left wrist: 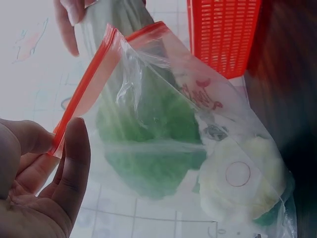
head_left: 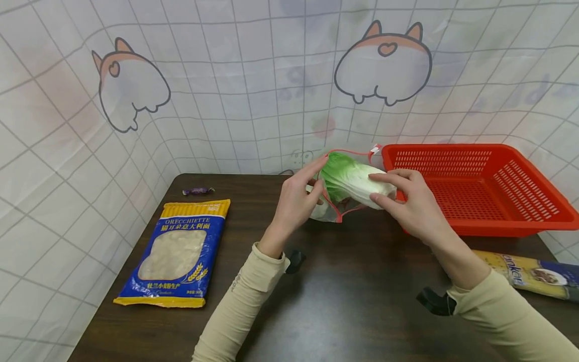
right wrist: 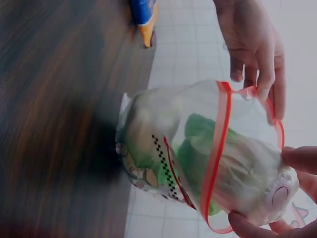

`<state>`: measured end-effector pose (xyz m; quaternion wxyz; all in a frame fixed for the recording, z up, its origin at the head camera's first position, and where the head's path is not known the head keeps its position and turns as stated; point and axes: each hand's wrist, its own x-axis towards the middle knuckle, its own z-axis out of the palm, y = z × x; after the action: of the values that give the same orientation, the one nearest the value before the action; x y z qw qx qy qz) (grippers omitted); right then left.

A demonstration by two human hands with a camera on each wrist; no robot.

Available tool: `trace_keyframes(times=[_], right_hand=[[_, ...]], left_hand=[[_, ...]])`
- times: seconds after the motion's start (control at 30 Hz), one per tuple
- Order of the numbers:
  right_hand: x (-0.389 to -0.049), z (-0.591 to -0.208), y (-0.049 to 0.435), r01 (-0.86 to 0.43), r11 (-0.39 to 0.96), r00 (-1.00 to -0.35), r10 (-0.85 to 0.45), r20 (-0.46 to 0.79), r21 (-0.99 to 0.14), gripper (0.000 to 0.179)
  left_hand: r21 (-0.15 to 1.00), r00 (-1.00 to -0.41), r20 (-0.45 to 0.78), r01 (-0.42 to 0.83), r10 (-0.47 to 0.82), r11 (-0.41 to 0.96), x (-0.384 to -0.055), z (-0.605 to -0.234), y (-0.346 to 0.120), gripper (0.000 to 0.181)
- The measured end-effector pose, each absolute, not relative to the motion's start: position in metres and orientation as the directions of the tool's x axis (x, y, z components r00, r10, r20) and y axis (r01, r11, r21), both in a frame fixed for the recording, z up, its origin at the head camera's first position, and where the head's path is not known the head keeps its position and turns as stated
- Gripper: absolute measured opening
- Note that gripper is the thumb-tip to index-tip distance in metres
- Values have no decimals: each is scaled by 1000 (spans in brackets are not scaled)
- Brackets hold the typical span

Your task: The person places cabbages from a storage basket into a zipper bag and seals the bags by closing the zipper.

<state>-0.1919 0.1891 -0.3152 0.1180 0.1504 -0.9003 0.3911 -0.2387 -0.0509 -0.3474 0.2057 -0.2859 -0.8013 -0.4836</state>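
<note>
A clear zip bag (left wrist: 148,94) with a red zip edge hangs with its mouth spread, over the back of the table. My left hand (head_left: 298,193) pinches the red edge between thumb and fingers. My right hand (head_left: 413,201) grips the white base of a napa cabbage (head_left: 355,181), whose green leafy end lies inside the bag mouth. In the left wrist view the leaves show through the plastic. Deeper in the bag is a second pale vegetable (left wrist: 242,178) with a round mark on its end.
A red plastic basket (head_left: 479,229) stands at the back right, close to my right hand. On the left lie a blue and yellow orecchiette bag (head_left: 174,254) and a purple wrapped candy (head_left: 198,191). A yellow and blue pasta packet (head_left: 534,275) lies by my right forearm.
</note>
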Motion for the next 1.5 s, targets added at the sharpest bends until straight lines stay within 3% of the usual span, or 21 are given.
trace_keyframes(times=[0.37, 0.63, 0.93, 1.5], right_hand=[[-192, -322, 178, -228, 543, -971, -67, 229, -808, 41], [-195, -323, 172, -315, 630, -943, -121, 311, -710, 33], [-196, -320, 172, -331, 658, -942, -192, 274, -677, 38], [-204, -326, 169, -365, 673, -914, -126, 386, -644, 32]], left_hand=[[654, -752, 606, 656, 258, 377, -238, -347, -50, 45], [653, -758, 603, 649, 250, 391, -238, -348, -49, 46], [643, -751, 609, 656, 256, 394, -237, -348, -47, 46], [647, -752, 598, 657, 278, 386, -236, -348, -45, 47]])
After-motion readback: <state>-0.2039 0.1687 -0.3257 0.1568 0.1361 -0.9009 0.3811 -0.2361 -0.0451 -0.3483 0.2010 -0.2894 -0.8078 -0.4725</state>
